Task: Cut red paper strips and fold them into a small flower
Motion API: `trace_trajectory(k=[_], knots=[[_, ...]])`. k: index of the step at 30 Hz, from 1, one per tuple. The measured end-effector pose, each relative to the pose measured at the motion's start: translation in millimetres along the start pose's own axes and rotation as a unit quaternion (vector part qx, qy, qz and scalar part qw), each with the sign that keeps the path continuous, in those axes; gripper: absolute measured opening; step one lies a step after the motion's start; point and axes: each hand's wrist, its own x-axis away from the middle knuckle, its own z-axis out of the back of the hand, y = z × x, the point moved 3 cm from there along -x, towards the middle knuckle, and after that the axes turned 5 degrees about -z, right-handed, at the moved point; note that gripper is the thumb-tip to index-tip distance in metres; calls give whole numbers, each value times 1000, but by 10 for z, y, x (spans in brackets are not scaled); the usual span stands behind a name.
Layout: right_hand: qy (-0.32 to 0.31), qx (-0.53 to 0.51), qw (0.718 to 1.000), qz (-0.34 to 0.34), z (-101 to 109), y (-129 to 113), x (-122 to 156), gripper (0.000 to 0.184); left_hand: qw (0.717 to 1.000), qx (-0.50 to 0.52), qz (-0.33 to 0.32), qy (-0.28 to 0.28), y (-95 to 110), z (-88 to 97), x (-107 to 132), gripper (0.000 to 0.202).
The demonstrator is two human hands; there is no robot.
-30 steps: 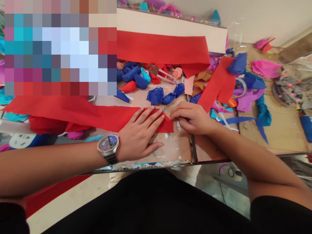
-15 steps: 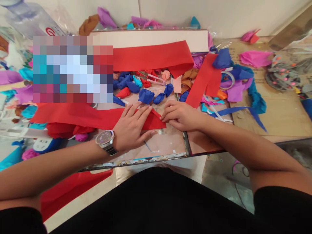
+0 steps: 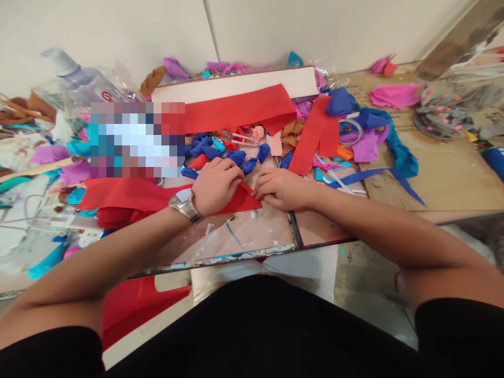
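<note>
A long red strip of cloth-like sheet lies across the near part of the table, its right end folded to a slanting edge. My left hand, with a metal-band watch on the wrist, presses on the strip, fingers bent and gathered at the fold. My right hand pinches the strip's right corner between thumb and curled fingers. Just beyond the hands are twisted dark blue pieces and a pink-handled pair of scissors.
Another red strip rests against a white box at the back. To the right are a tape roll, a blue strip and cardboard. A clear bottle stands at the back left, near a blurred-out patch.
My left hand has gone from lying flat with spread fingers to curled fingers at the fold. My right hand keeps its pinch on the corner. The view has shifted slightly.
</note>
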Motion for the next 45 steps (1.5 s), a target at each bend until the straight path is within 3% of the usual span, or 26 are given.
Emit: trace_trajectory(k=[8,17,23,27,30,32,36,41,45], knots=[[6,20,1000,11,-12,1,-11,25,1000,-7,14,-6,6,-5,16,18],[79,8,997,5,52,18,3,27,1000,-16,5,-11,23,-60,28,13],[90,-6,996,-2,31,81,4,27,1000,-27,11,0,44,-91,43,14],[105,-34,993,-42,45,78,-5,24,1000,0,16,16,54,-47,45,13],[114,-80,983,-123,48,48,-9,20,999,29,19,31,73,-4,41,13],[115,-147,969,-161,32,5,-10,30,998,48,22,41,91,17,38,14],[113,-198,956,-186,-30,-79,-39,47,996,70,30,49,119,50,42,14],[139,-242,942,-189,-61,-77,-113,33,991,115,34,52,98,133,99,15],[121,-207,956,-170,0,-126,-206,30,975,208,24,78,42,229,187,25]])
